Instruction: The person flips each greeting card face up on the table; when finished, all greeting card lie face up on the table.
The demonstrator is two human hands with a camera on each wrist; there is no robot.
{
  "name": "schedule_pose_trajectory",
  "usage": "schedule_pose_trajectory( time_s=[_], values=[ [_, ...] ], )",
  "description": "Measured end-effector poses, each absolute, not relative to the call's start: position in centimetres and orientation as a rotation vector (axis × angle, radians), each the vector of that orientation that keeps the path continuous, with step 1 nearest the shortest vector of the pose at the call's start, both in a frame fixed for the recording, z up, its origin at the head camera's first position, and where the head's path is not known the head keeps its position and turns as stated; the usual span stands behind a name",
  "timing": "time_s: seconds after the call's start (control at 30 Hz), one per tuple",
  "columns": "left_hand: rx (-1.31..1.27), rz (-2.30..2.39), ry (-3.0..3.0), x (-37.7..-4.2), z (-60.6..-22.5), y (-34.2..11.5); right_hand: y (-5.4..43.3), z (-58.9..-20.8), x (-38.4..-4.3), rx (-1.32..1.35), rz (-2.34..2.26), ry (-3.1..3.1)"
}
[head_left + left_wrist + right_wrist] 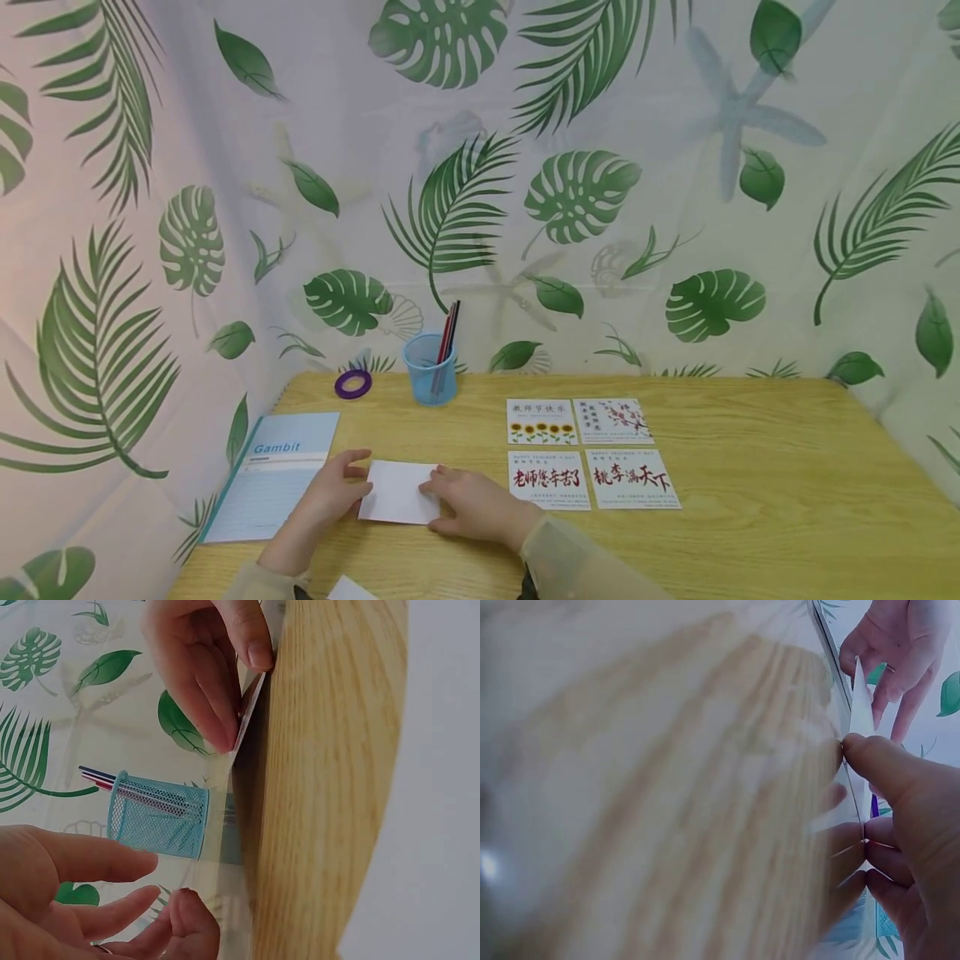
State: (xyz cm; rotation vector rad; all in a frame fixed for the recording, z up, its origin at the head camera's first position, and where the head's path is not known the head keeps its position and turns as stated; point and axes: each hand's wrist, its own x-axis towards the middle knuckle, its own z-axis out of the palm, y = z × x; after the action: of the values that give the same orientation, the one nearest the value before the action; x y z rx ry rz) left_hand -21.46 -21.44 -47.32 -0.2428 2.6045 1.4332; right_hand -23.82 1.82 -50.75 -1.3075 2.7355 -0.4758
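Observation:
A small white card (400, 493) lies low over the wooden table between the two hands. My right hand (480, 507) pinches its right side, thumb at the near edge and fingers toward the far edge. In the left wrist view the card (250, 716) appears edge-on and slightly tilted between the right thumb and fingers. My left hand (330, 492) is at the card's left edge, its fingers apart and loosely bent. The left wrist view shows those fingers (112, 859) with nothing between them.
Several printed greeting cards (549, 482) lie in two rows at right. A blue Gambit notebook (281, 475) lies at left. Behind are a purple ring (353, 384) and a blue mesh cup (431, 379) with pencils. Another white paper corner (350, 590) shows at the near edge.

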Motion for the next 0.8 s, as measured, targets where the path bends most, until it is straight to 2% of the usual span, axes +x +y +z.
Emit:
schedule_pose_trajectory(
  time_s=[0.8],
  values=[
    [-0.305,1.819,2.283,-21.6,-47.8,-21.9,3.0,-51.0,-23.2,-1.408,-0.563,2.723]
  ],
)
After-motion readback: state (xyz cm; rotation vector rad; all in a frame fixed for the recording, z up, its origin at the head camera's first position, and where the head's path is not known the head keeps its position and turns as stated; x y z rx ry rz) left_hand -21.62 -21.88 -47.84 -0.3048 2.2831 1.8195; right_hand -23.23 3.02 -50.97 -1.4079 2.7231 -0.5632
